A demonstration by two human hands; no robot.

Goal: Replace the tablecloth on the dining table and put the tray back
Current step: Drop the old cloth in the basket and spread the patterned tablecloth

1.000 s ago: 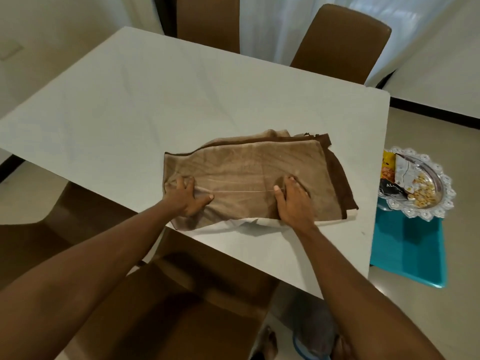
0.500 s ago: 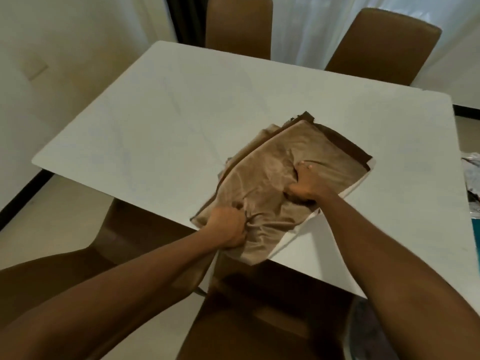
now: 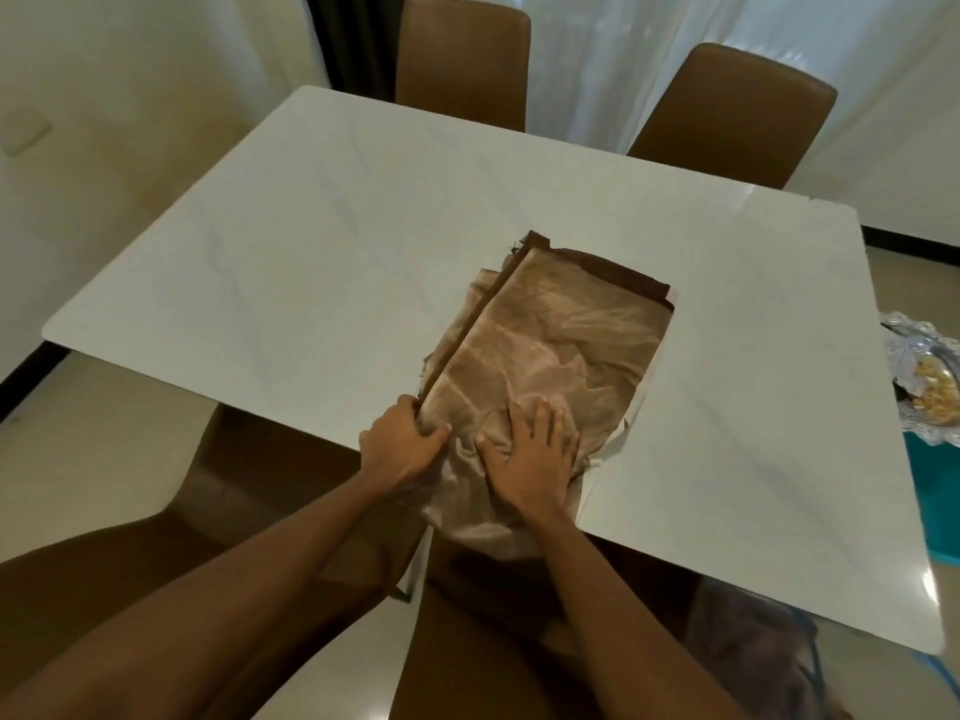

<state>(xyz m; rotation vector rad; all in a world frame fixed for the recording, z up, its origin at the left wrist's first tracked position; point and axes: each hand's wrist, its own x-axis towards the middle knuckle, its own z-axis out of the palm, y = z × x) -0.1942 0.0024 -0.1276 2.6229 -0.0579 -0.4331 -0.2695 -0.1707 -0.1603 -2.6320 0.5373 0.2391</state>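
A folded tan tablecloth (image 3: 550,345) with a dark brown border lies on the white dining table (image 3: 322,262), its near end hanging over the front edge. My left hand (image 3: 400,444) grips the cloth's near left edge, thumb on top. Beside it my right hand (image 3: 535,449) presses flat on the cloth with spread fingers. The silver tray (image 3: 924,387) with snacks sits off the table at the far right, on a teal stool (image 3: 935,506), cut off by the frame edge.
Two brown chairs (image 3: 462,59) stand at the table's far side, and two more (image 3: 509,641) are tucked in at the near side below my arms. A white curtain hangs behind. A wall runs along the left.
The cloth has been turned to lie lengthwise away from me. My right hand let go of the bunched fabric and now lies flat on it; my left hand shifted to the left edge.
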